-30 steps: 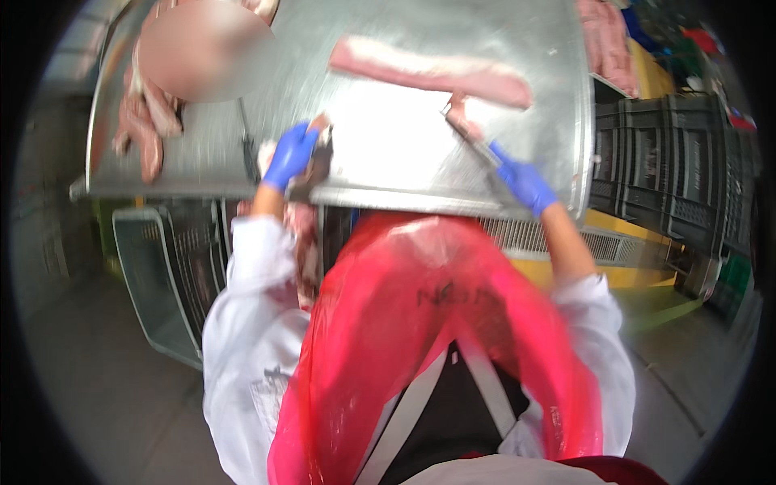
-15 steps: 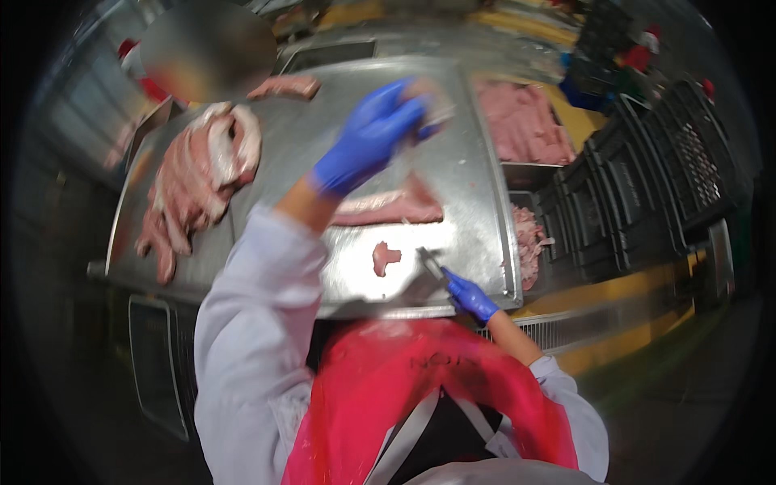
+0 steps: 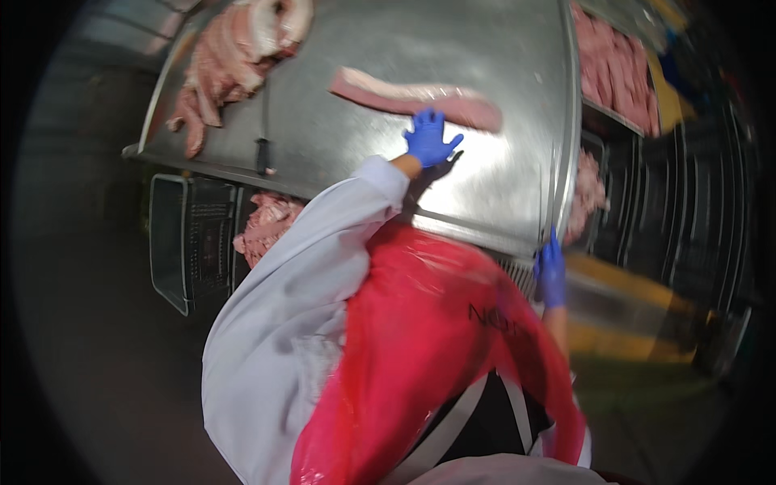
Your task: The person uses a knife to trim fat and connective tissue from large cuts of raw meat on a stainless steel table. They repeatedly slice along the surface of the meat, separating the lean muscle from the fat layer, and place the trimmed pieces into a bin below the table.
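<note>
A long pale-pink strip of meat (image 3: 380, 90), with a whitish layer along its far side, lies across the metal table (image 3: 323, 153). My left hand (image 3: 431, 139), in a blue glove, is open, its spread fingertips at the strip's near edge. At the table's front right corner is my right hand (image 3: 550, 271), also blue-gloved and slightly blurred. Its fingers look closed around a knife, whose blade I cannot make out clearly against the table edge. A heap of long meat pieces (image 3: 222, 69) rests at the table's left side.
A small dark object (image 3: 263, 153) lies near the front edge. Below it, meat trimmings (image 3: 267, 222) fill a container beside a grey crate (image 3: 170, 242). To the right are a tray of meat strips (image 3: 614, 69), more trimmings (image 3: 586, 194) and black crates (image 3: 671, 194).
The view has shifted. My left hand has let go of the piece it held and come down to the strip. My right hand has moved to the table corner. The small scrap has left the tabletop.
</note>
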### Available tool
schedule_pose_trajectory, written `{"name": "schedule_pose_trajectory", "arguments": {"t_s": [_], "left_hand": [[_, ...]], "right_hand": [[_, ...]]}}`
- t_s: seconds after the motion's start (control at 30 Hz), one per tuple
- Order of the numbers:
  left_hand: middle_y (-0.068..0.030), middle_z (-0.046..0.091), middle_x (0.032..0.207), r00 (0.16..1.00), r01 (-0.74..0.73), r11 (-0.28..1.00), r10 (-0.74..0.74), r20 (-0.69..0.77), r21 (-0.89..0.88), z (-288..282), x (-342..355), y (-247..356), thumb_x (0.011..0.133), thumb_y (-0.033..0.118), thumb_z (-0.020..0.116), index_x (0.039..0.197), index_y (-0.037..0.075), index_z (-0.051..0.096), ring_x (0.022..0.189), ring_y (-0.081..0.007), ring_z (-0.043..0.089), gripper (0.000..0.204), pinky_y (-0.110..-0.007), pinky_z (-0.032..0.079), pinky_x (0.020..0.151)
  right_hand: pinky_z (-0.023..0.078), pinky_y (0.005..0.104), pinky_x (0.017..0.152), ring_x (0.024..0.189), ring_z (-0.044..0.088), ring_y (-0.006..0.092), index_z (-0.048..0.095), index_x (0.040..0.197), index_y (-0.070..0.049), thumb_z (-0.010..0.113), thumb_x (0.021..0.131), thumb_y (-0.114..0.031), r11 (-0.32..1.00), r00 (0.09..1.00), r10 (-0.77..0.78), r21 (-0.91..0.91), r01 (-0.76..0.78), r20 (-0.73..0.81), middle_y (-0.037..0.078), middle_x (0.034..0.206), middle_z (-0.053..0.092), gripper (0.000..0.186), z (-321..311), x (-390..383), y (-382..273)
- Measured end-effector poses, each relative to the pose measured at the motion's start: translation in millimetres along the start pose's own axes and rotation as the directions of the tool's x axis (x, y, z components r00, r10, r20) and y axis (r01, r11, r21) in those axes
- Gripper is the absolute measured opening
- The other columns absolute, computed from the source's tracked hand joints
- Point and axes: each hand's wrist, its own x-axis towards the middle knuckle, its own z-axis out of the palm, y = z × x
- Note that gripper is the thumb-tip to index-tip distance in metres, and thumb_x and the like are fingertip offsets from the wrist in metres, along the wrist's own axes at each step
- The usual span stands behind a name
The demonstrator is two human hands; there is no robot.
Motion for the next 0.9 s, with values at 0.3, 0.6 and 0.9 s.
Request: {"name": "schedule_pose_trajectory", "arguments": {"t_s": [0.3,0.6,0.9], "left_hand": [[-0.0142,0.05,0.135,0.998,0.057,0.971,-0.052,-0.029,0.231,-41,-90,-28,0.088,0.049,0.064,0.132,0.02,0.06,0.131,-0.0368,0.042,0.053,-0.073,0.027,0.101],[-0.0206,0.065,0.095,0.803,0.234,0.962,-0.271,-0.53,-0.138,-96,-150,-248,0.085,0.023,0.066,0.093,0.005,0.066,0.087,-0.0415,0.062,0.02,-0.05,0.052,0.078],[-0.0171,0.066,0.122,0.638,0.769,0.588,-0.675,-0.371,0.251,-122,-363,-474,0.089,0.048,0.067,0.131,0.011,0.061,0.117,-0.0392,0.061,0.056,-0.048,0.049,0.099]], "right_hand": [[0.026,0.0213,0.052,0.06,0.031,0.004,0.035,0.16,-0.019,0.049,0.105,-0.016,0.993,0.993,0.12,-0.021,-0.12,-0.016,-0.008,0.076,0.046,0.057,-41,27,-109],[0.022,0.0196,0.048,0.055,0.031,0.0022,0.025,0.163,-0.021,0.05,0.106,-0.013,0.969,0.971,0.154,0.165,-0.185,0.181,-0.008,0.071,0.038,0.063,-12,62,-130],[0.032,0.0207,0.044,0.052,0.038,0.0049,0.016,0.165,-0.025,0.049,0.104,-0.009,0.965,0.951,0.233,0.074,-0.253,0.204,-0.003,0.074,0.047,0.07,63,114,-169]]}}
